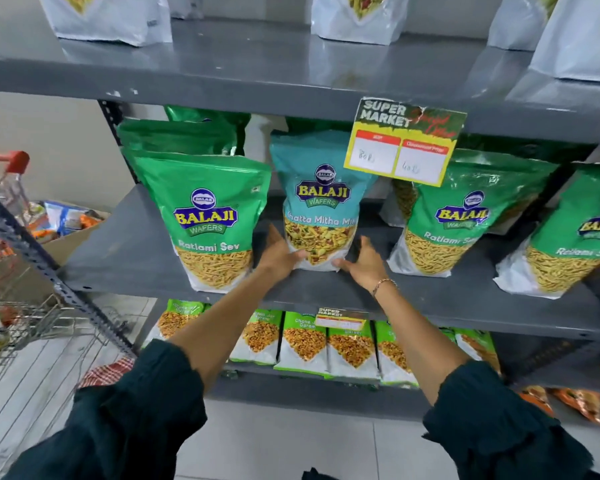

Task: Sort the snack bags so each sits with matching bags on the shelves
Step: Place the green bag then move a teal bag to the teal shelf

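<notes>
Left hand (pixel 280 252) grips Khatta Mitha Mix bag (pixel 321 202) at its low-left corner; right hand (pixel 365 262), fingers spread, touches low-right. Bare shelf (pixel 118 254) gaps either side before Ratlami Sev bags (pixel 208 220).

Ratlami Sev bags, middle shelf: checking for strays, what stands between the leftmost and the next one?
Head view: a teal Khatta Mitha Mix bag, with the left hand and right hand at its base.

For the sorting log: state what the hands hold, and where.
Teal Khatta Mitha bag: left hand grips its bottom-left corner; right hand touches the bottom-right corner.
</notes>
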`<state>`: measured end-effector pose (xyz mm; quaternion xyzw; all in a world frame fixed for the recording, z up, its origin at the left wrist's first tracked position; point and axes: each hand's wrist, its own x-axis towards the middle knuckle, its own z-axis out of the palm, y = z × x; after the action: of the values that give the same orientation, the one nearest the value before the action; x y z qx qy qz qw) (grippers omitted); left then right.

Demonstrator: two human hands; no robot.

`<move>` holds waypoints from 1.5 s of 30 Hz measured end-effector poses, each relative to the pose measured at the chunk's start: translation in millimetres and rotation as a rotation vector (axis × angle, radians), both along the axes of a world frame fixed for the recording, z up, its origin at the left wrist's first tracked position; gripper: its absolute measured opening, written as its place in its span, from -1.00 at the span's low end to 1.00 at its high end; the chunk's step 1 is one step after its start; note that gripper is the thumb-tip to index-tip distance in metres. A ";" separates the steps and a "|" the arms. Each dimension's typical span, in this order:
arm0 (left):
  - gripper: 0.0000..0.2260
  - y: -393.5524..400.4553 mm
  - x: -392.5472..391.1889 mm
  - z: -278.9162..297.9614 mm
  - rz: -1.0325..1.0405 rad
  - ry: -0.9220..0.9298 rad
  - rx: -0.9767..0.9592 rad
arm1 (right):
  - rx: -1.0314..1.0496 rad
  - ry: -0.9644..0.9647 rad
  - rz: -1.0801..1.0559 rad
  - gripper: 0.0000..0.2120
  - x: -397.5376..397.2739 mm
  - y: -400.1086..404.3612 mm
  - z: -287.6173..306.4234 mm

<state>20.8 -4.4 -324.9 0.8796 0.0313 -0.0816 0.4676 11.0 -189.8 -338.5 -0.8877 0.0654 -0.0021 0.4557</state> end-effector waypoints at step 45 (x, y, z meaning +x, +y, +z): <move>-0.50 45.8 -175.9 132.8 -0.294 -0.473 -0.036 | 0.327 -0.450 0.048 -0.60 -205.9 -2.3 123.0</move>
<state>-155.1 41.4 -192.1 0.8610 -0.2082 0.0584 0.4605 -194.9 -192.1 -215.5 -0.7807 -0.0589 -0.1779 0.5961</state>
